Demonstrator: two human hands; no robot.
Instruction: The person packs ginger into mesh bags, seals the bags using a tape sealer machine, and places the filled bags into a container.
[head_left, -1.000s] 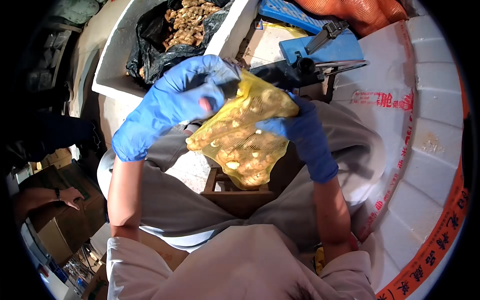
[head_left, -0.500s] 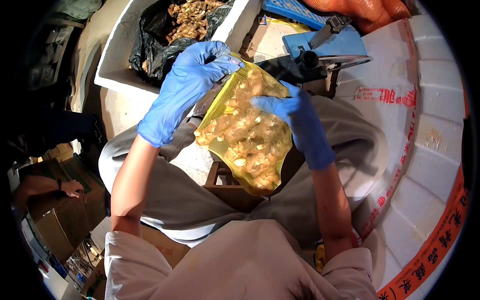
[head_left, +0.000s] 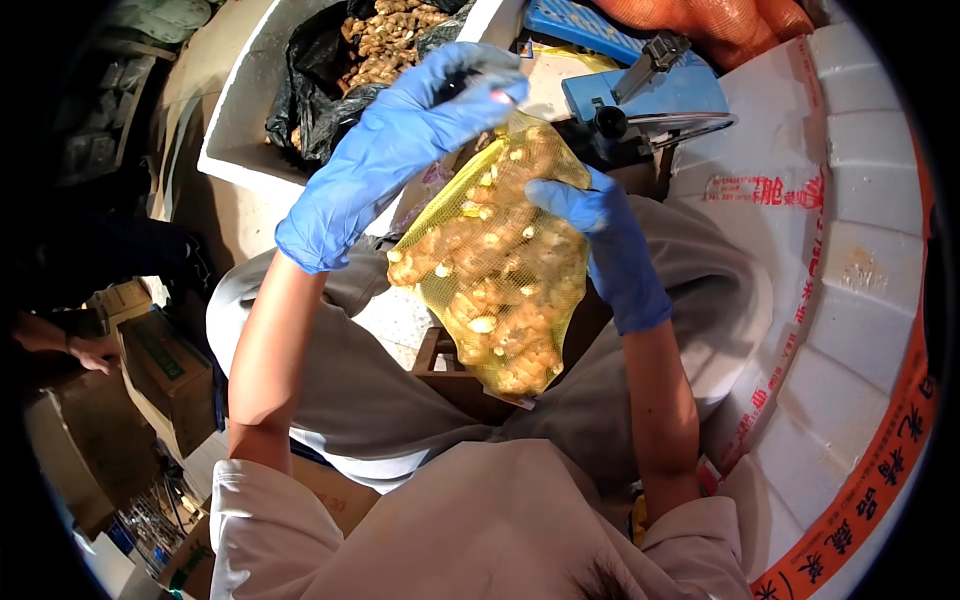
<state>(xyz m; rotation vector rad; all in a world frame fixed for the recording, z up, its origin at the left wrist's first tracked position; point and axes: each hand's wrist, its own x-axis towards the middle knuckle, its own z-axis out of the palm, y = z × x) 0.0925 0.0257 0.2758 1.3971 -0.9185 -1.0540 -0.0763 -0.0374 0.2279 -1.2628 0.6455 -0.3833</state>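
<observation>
A yellow mesh bag point(head_left: 500, 270) full of ginger pieces hangs upright over my lap. My right hand point(head_left: 605, 235), in a blue glove, grips its upper right side, with the thumb lying across the front. Above the bag's top edge is my left hand point(head_left: 430, 125), also gloved in blue. Its fingers are curled together and partly blurred, and whether they hold any of the mesh is hidden.
Ahead on the left, a white foam box point(head_left: 235, 130) holds ginger point(head_left: 390, 40) in black plastic. A blue device point(head_left: 650, 95) with a metal arm stands ahead. White foam boxes point(head_left: 850, 270) line the right. Another person's hand point(head_left: 92, 352) is near cardboard boxes point(head_left: 165, 375) at left.
My left hand has moved up and to the right, above the bag's top. At the left, the other person's hand has shifted leftward and the cardboard boxes have moved apart.
</observation>
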